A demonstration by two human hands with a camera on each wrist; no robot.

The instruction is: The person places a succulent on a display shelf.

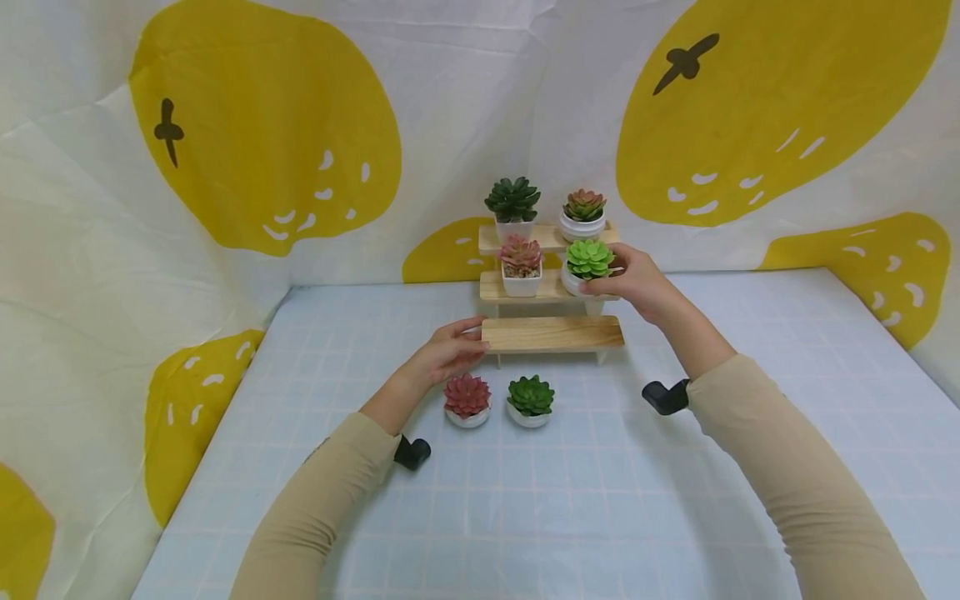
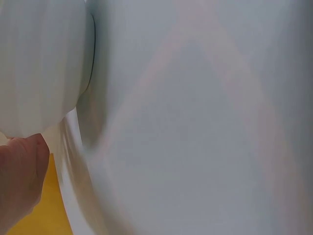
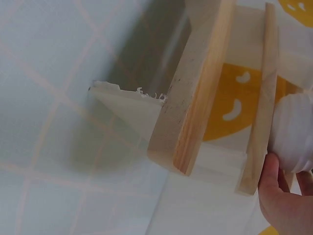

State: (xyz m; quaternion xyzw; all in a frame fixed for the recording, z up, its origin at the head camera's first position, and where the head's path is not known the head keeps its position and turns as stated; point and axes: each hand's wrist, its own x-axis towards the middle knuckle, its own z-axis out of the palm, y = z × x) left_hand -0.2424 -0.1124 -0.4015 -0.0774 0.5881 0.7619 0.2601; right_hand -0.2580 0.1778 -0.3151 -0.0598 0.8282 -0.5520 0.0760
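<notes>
A three-tier wooden plant stand [image 1: 555, 335] stands at the back of the table. My right hand [image 1: 636, 283] grips the white round pot [image 3: 292, 132] of a bright green succulent [image 1: 589, 259], at the right end of the middle tier. In the right wrist view, the thumb lies along the pot's side by the plank's edge. My left hand [image 1: 450, 350] holds the left end of the lowest tier. Beside that hand, a dark pink succulent [image 1: 467, 395] in a white bowl sits on the table. To its right is a green succulent [image 1: 530, 395] in a similar bowl.
On the top tier are a dark green succulent [image 1: 513, 198] and a reddish-green one [image 1: 584, 205]. A pink succulent [image 1: 521, 255] in a square pot occupies the middle tier's left. A lemon-print cloth [image 1: 465, 125] hangs close behind the stand.
</notes>
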